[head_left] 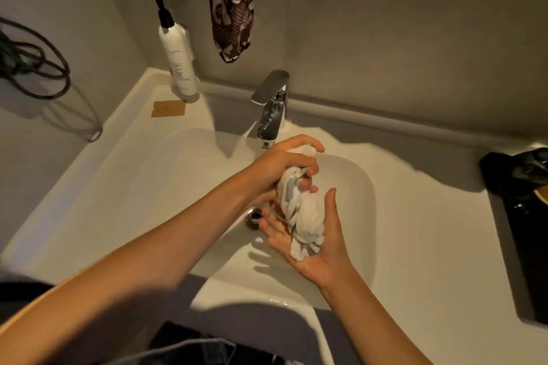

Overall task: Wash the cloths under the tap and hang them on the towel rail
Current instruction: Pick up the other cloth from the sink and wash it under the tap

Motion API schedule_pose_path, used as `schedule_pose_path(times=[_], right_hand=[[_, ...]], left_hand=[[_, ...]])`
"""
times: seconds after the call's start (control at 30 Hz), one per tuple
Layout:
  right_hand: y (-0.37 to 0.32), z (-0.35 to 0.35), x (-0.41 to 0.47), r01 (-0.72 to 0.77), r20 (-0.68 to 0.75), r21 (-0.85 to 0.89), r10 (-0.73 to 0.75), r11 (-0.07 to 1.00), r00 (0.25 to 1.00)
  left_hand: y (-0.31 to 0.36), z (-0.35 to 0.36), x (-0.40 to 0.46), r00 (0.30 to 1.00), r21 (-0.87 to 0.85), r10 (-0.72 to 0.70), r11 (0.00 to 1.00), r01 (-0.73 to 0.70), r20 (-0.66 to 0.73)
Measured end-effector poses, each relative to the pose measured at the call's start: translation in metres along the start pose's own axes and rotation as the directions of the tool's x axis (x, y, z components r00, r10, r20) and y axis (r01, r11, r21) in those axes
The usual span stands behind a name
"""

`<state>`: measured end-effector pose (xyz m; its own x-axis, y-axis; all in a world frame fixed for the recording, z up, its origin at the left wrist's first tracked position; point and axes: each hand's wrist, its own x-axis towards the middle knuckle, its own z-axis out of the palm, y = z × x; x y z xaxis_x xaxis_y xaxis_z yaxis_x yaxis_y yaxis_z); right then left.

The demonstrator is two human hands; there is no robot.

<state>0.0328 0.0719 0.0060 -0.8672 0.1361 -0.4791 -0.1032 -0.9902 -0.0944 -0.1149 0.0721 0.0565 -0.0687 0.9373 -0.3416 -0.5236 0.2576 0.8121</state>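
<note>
Left hand [284,161]: fingers curled tight round the top of a bunched white cloth [302,216], forearm reaching in from lower left. Right hand [314,243]: palm up, fingers spread wide, cradling the cloth's lower end (no grip closed). Cloth held over the basin [355,187], just below the chrome tap [271,107]. Drain [253,218] beside the right fingertips. Pump bottle [178,53] on the rim; patterned cloth [232,3] hanging on the wall.

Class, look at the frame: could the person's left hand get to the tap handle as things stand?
Probably yes. The left hand sits just below the tap handle with nothing between them, but it is gripping the white cloth, so it would have to let go first.
</note>
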Motion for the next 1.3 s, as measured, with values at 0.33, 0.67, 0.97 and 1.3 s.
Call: schedule_pose_path(times=[0.33,0.67,0.97,1.3], right_hand=[[-0.016,0.016,-0.002,-0.058,0.293,-0.096,0.084,0.994,0.952],[-0.002,0.04,0.007,0.042,-0.206,-0.838,-0.386,0.545,0.899],[0.004,0.007,0.03,-0.181,-0.147,-0.984,-0.628,0.01,0.765],[0.016,-0.001,0.037,-0.264,-0.069,-0.943,-0.656,-0.203,0.751]], left_hand=[[0.017,0.007,-0.004,0.999,0.493,-0.028,0.869,0.036,-0.024],[0.0,0.011,0.026,0.909,0.648,0.093,0.731,0.214,-0.405],[-0.029,0.009,0.04,0.792,0.646,0.087,0.636,0.423,-0.605],[-0.04,0.005,0.035,0.723,0.656,0.145,0.564,0.501,-0.676]])
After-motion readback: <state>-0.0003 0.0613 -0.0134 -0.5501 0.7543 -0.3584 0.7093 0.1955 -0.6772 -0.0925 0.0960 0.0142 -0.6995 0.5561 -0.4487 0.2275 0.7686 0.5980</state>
